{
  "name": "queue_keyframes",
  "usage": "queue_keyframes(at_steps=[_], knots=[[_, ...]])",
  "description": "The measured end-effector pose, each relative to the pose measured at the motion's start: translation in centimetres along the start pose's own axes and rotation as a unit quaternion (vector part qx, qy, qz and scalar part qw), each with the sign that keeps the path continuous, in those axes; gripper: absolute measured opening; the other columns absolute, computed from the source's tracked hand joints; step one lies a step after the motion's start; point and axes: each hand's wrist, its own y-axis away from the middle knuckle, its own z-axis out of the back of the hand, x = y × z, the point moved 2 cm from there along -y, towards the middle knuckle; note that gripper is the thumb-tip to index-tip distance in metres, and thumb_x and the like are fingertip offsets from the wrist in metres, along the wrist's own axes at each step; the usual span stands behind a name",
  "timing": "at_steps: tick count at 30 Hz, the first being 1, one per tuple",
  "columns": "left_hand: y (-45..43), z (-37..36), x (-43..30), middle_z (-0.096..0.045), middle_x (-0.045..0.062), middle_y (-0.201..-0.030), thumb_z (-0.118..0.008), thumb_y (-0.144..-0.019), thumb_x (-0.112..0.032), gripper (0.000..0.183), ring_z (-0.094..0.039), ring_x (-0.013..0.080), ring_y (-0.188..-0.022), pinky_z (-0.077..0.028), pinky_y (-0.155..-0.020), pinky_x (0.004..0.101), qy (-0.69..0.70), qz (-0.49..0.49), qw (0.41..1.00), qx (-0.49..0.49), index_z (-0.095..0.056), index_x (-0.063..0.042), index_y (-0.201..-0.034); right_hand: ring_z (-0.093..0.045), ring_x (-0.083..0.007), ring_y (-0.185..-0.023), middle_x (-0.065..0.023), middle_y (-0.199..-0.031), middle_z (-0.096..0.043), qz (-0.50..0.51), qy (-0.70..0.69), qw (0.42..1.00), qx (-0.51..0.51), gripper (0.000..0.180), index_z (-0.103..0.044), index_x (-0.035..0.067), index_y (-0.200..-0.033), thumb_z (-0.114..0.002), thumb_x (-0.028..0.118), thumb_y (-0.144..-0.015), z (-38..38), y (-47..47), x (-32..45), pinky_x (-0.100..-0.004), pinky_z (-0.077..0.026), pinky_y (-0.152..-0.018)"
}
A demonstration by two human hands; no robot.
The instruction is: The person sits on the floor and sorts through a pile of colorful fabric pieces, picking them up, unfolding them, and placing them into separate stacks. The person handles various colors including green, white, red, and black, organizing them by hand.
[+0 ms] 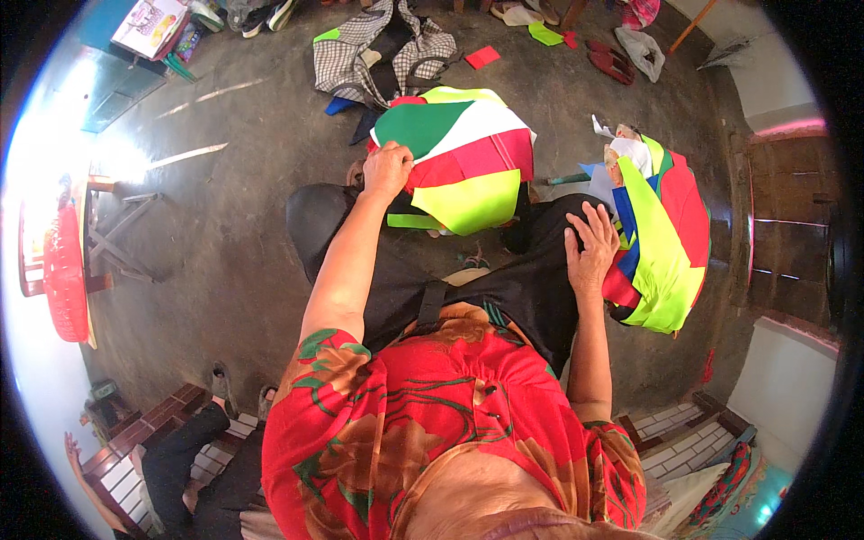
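Note:
My left hand (387, 170) has its fingers closed on the left edge of a patchwork of green, white, red and yellow fabric pieces (472, 152), which lies over something between my knees. My right hand (594, 244) rests with spread fingers on my right thigh, at the black trousers (540, 270). Just right of it is a bulky heap of coloured fabric pieces (665, 250), in yellow-green, red and blue. What supports the patchwork is mostly hidden beneath it.
Ahead on the concrete floor lie a black-and-white checked cloth item (347, 57), a red fabric scrap (482, 57) and dark red shoes (609, 62). A wooden stand (125, 236) is at the left. Another person's legs (182, 459) show at the lower left.

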Motion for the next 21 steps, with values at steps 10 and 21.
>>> queue_keyframes(at_steps=[10, 21], knots=[[0.0, 2.4, -1.8, -0.061, 0.005, -0.094, -0.066, -0.073, -0.012, 0.008, -0.057, 0.0263, -0.098, -0.042, -0.086, 0.0417, 0.009, -0.051, 0.996, -0.071, -0.061, -0.010, -0.079, -0.042, -0.0240, -0.125, -0.0001, -0.127, -0.054, -0.005, 0.002, 1.000, -0.002, 0.027, -0.066, 0.016, -0.103, -0.067, 0.012, -0.077, 0.0, 0.1, -0.1, -0.0426, -0.029, -0.102], [3.1, 1.0, -1.9, -0.061, 0.003, -0.112, -0.062, -0.077, -0.018, 0.008, -0.051, 0.0243, -0.112, -0.036, -0.096, 0.0408, -0.033, -0.221, 0.973, 0.061, -0.062, -0.012, -0.083, -0.042, -0.0239, -0.125, -0.0001, -0.128, -0.053, 0.005, -0.001, 1.000, -0.010, 0.026, -0.066, 0.016, -0.104, -0.066, 0.013, -0.078, 0.0, 0.3, 0.0, -0.0429, -0.029, -0.101]])
